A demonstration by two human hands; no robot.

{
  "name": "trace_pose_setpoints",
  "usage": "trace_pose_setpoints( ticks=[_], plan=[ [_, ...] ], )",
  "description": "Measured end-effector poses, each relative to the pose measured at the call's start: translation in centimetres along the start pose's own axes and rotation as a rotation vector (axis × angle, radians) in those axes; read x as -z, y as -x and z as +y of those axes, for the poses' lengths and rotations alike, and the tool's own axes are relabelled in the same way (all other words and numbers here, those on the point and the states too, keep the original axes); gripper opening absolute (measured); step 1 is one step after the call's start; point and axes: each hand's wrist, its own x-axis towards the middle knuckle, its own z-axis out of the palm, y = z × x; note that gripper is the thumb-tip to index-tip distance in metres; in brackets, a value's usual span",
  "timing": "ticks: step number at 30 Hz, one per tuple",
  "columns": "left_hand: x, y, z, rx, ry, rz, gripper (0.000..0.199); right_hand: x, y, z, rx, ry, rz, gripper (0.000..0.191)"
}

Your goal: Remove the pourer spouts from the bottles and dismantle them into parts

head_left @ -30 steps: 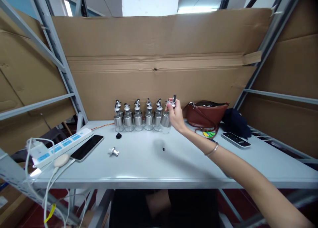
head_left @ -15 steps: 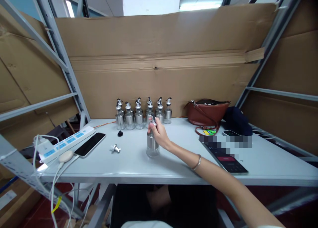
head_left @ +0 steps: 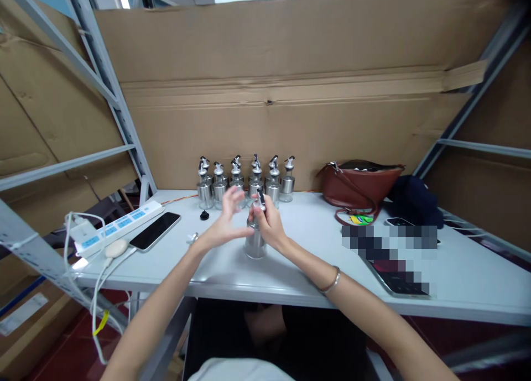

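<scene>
A glass oil bottle with a metal sleeve stands upright near the middle of the table. My right hand is closed around its neck, below the pourer spout. Left of the bottle, my left hand is raised with thumb and fingers spread, holding nothing; its thumb reaches close to the bottle, and I cannot tell if it touches. Behind them, several similar bottles with spouts stand in rows. A small black cap lies in front of these. Partly hidden by my left forearm is a loose silver part.
At the left lie a white power strip, a charging puck with cables and a phone. A brown handbag, a dark blue cap and a partly blurred tablet occupy the right. Cardboard walls the back.
My left hand has come into view and moved up beside the bottle, with its fingers apart. My right hand keeps its hold on the bottle. The camera view has tilted down slightly.
</scene>
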Motion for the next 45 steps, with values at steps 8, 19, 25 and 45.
trace_pose_setpoints(
  ticks=[8, 19, 25, 45],
  plan=[
    [-3.1, -1.9, -4.5, 0.183, 0.089, -0.253, 0.042, 0.2, -0.1, -0.2, -0.016, 0.004, 0.034, 0.044],
    [-4.1, -1.9, -6.2, 0.189, 0.18, -0.22, 0.023, 0.6, -0.1, 0.0, -0.048, -0.01, 0.069, 0.044],
    [-4.3, -2.4, -6.7, 0.171, 0.177, -0.217, 0.022, 0.8, -0.3, 0.5, -0.046, -0.038, 0.074, 0.038],
    [-4.1, -2.4, -6.3, 0.127, 0.201, -0.197, 0.024, 0.8, -0.3, 0.8, -0.063, -0.059, 0.058, 0.031]
  ],
)
